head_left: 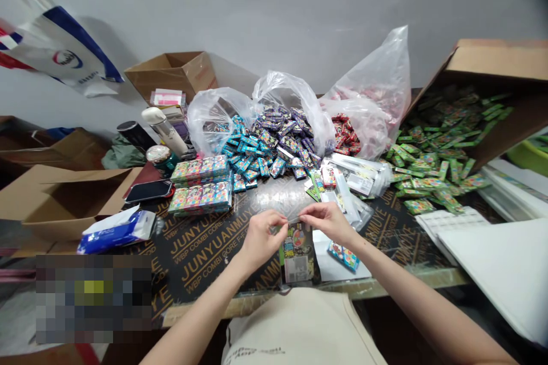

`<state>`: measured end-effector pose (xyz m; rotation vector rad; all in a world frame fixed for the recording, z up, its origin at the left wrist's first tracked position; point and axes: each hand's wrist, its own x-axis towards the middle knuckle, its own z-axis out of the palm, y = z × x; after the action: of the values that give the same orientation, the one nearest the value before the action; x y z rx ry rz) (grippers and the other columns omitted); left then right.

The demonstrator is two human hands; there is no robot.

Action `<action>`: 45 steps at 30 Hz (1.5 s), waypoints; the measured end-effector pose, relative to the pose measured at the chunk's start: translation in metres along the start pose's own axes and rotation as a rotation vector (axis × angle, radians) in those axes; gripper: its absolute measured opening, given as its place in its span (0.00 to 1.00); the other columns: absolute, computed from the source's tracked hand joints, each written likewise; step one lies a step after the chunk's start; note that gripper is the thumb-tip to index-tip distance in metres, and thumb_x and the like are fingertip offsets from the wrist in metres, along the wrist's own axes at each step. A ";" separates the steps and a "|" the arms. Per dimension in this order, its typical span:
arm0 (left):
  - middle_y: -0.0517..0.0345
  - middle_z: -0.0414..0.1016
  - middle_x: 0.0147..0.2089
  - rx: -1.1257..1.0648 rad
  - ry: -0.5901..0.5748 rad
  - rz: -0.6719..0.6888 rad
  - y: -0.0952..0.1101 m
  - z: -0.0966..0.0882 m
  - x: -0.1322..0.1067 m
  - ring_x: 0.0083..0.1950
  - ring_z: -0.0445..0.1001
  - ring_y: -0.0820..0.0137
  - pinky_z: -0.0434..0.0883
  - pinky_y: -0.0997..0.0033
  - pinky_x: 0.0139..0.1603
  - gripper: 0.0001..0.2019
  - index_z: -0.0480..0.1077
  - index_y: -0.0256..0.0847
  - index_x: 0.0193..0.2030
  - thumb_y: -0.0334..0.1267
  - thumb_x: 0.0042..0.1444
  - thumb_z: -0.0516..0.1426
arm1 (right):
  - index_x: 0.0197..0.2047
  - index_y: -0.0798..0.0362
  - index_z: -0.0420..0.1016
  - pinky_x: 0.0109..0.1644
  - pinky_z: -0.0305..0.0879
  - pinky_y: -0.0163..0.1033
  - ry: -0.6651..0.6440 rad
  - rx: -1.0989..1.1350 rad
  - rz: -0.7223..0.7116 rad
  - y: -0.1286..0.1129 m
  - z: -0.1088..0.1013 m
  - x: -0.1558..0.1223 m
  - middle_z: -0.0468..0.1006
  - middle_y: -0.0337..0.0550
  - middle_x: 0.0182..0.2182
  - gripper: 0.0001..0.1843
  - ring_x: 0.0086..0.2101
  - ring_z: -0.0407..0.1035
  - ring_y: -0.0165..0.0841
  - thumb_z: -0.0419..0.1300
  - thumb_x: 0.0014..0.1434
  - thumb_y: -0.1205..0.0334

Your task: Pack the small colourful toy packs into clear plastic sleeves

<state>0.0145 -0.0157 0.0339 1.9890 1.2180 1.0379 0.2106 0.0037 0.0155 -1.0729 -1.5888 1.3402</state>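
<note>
My left hand (pixel 264 238) and my right hand (pixel 329 221) pinch the upper edge of a clear plastic bag (pixel 298 256) at its two corners. Inside the bag or behind its film is a dark printed card with green and colourful lettering and a pale label low down. The bag hangs over the near part of the table. A white sheet (pixel 324 267) lies just right of it, with a blue patterned small box (pixel 343 255) on top, under my right forearm. Beyond my right hand lies a pile of clear bags with printed cards (pixel 363 179).
Heaps of small blue (pixel 248 154), purple (pixel 278 128) and red packs (pixel 345 136) spill from plastic bags. Green packs (pixel 432 168) spill from a tipped carton (pixel 500 63). Stacked packs (pixel 201 185), a phone (pixel 148 191), wipes (pixel 117 229) and an open carton (pixel 77 194) are at left.
</note>
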 end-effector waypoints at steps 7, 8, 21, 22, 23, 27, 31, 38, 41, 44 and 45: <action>0.52 0.77 0.35 -0.034 -0.042 0.022 -0.011 0.004 -0.004 0.37 0.74 0.69 0.70 0.70 0.40 0.04 0.74 0.38 0.28 0.35 0.50 0.58 | 0.43 0.49 0.75 0.49 0.66 0.45 0.059 -0.139 -0.205 0.020 -0.001 -0.025 0.75 0.45 0.45 0.12 0.45 0.69 0.38 0.60 0.53 0.60; 0.52 0.77 0.35 -0.056 -0.040 -0.005 -0.014 0.004 -0.003 0.37 0.74 0.69 0.70 0.70 0.40 0.03 0.74 0.39 0.29 0.34 0.49 0.59 | 0.49 0.48 0.71 0.50 0.66 0.45 0.068 -0.128 -0.179 0.026 0.003 -0.031 0.72 0.45 0.49 0.18 0.47 0.68 0.38 0.59 0.54 0.60; 0.55 0.75 0.29 -0.281 0.696 -0.540 -0.108 -0.044 -0.056 0.30 0.73 0.68 0.71 0.67 0.34 0.15 0.73 0.34 0.32 0.43 0.39 0.63 | 0.62 0.48 0.50 0.54 0.57 0.47 0.096 -0.467 -0.224 0.070 0.055 0.076 0.62 0.50 0.55 0.31 0.54 0.57 0.39 0.53 0.57 0.54; 0.55 0.74 0.28 -0.255 0.747 -0.588 -0.116 -0.047 -0.070 0.30 0.73 0.67 0.71 0.66 0.34 0.16 0.72 0.34 0.32 0.45 0.39 0.63 | 0.63 0.50 0.49 0.57 0.52 0.50 0.085 -0.603 -0.237 0.071 0.053 0.100 0.56 0.53 0.59 0.36 0.57 0.51 0.42 0.57 0.53 0.55; 0.54 0.74 0.29 -0.213 0.769 -0.626 -0.123 -0.049 -0.084 0.30 0.73 0.66 0.71 0.64 0.34 0.18 0.72 0.34 0.33 0.46 0.38 0.62 | 0.63 0.51 0.47 0.58 0.48 0.52 0.061 -0.730 -0.233 0.072 0.051 0.122 0.51 0.54 0.61 0.41 0.60 0.46 0.45 0.60 0.50 0.56; 0.50 0.71 0.38 0.296 0.684 -0.566 -0.122 -0.052 -0.118 0.42 0.70 0.57 0.67 0.54 0.45 0.21 0.72 0.39 0.40 0.48 0.39 0.61 | 0.64 0.47 0.44 0.59 0.37 0.59 -0.050 -0.963 -0.205 0.065 0.045 0.195 0.46 0.53 0.63 0.50 0.62 0.36 0.49 0.63 0.41 0.69; 0.50 0.68 0.45 0.353 0.480 -0.432 -0.103 -0.047 -0.108 0.49 0.67 0.58 0.65 0.54 0.51 0.13 0.72 0.43 0.40 0.44 0.48 0.57 | 0.61 0.50 0.54 0.58 0.43 0.56 -0.052 -0.894 -0.227 0.053 0.046 0.225 0.59 0.55 0.57 0.43 0.58 0.50 0.49 0.61 0.40 0.72; 0.47 0.72 0.46 -0.259 0.419 -0.534 -0.096 -0.030 -0.056 0.49 0.71 0.62 0.68 0.61 0.49 0.19 0.69 0.37 0.45 0.45 0.48 0.58 | 0.59 0.59 0.53 0.37 0.66 0.40 0.095 -0.629 -0.179 0.048 0.048 0.170 0.74 0.45 0.32 0.27 0.32 0.70 0.34 0.47 0.55 0.66; 0.46 0.74 0.46 -0.651 0.388 -0.662 -0.086 -0.014 -0.030 0.44 0.74 0.67 0.70 0.67 0.44 0.23 0.66 0.35 0.49 0.46 0.49 0.58 | 0.58 0.55 0.52 0.37 0.68 0.39 0.008 -0.266 -0.147 0.044 0.054 0.114 0.75 0.43 0.33 0.26 0.33 0.71 0.33 0.50 0.58 0.61; 0.48 0.76 0.38 -0.854 0.300 -0.695 -0.074 0.002 -0.009 0.35 0.75 0.70 0.70 0.71 0.38 0.21 0.69 0.33 0.43 0.50 0.50 0.56 | 0.53 0.52 0.59 0.44 0.67 0.43 -0.094 0.057 -0.106 0.039 0.056 0.062 0.75 0.46 0.40 0.22 0.40 0.71 0.35 0.56 0.55 0.57; 0.50 0.76 0.35 -0.862 0.263 -0.700 -0.071 0.006 -0.005 0.32 0.75 0.71 0.70 0.72 0.35 0.21 0.70 0.32 0.40 0.50 0.50 0.56 | 0.51 0.51 0.62 0.48 0.65 0.45 -0.082 0.024 -0.119 0.037 0.055 0.049 0.74 0.47 0.43 0.22 0.43 0.69 0.36 0.58 0.53 0.56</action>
<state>-0.0138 0.0088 -0.0263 0.7114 1.1692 1.1737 0.1470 0.0347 -0.0261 -0.9051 -1.6649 1.3346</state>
